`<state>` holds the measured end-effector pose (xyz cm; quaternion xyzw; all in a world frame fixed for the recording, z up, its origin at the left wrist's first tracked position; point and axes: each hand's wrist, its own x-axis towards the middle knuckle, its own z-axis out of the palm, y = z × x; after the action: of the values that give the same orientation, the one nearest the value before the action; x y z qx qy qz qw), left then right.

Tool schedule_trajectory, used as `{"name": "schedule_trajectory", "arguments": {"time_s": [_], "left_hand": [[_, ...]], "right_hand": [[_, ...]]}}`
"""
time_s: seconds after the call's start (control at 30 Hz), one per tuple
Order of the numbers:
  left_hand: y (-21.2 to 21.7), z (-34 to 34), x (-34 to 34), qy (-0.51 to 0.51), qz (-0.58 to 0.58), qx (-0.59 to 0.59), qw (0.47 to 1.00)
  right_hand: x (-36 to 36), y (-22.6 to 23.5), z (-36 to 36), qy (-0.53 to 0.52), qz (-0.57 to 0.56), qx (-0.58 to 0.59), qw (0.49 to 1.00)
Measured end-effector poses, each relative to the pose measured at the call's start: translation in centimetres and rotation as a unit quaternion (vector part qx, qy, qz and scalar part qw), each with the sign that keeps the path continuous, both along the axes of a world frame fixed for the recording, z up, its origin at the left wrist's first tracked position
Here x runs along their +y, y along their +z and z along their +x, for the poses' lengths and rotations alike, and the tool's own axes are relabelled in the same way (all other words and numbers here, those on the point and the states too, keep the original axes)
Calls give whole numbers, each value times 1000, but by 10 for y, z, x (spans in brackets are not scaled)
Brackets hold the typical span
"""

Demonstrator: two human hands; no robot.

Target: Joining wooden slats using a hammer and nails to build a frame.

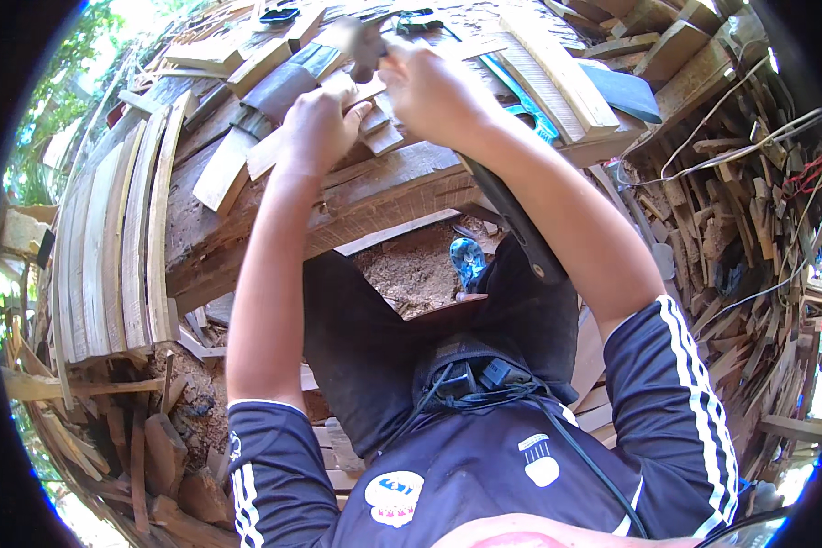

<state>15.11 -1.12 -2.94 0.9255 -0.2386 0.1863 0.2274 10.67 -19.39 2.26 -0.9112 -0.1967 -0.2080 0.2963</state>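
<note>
My right hand (429,96) is closed round a hammer near its head. The dark hammer head (367,50) is partly blurred, and the long black handle (511,219) runs back beneath my right forearm. Close beside it, to the left, my left hand (324,126) has its fingers curled in a pinch over the wood pieces. What those fingers hold is too small or hidden to make out. Under both hands, short pale wood blocks (381,137) lie on a thick timber beam (338,212). A wood offcut (224,172) sits to the left of my left hand.
Long wooden slats (110,247) line the left side. At the right lie a thick plank (557,68), a turquoise-handled tool (530,105) and a blue-grey flat piece (623,91). Scrap wood (749,219) is heaped beyond. Below the beam are sawdust (411,279) and a blue patterned sandal (468,262).
</note>
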Motion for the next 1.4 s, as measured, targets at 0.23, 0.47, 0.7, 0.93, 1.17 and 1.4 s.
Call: {"name": "schedule_trajectory", "arguments": {"time_s": [0.23,0.47,0.7,0.93,1.17,1.4], "left_hand": [[24,-7,57,9,117,98,988],[4,-18,87,40,119,108,986],[17,-19,72,73,181,225,955],[18,-16,70,84,212,243,943],[26,-17,65,89,221,250,938],[23,-19,62,75,211,241,944]], "right_hand": [[-45,-8,-64,-65,86,108,988],[-64,-29,-60,-32,46,150,987],[-52,-4,-68,-25,120,276,953],[-46,-16,-45,-26,24,146,989],[-45,-15,-44,-50,21,197,979],[-58,-41,-35,-33,-6,85,996]]}}
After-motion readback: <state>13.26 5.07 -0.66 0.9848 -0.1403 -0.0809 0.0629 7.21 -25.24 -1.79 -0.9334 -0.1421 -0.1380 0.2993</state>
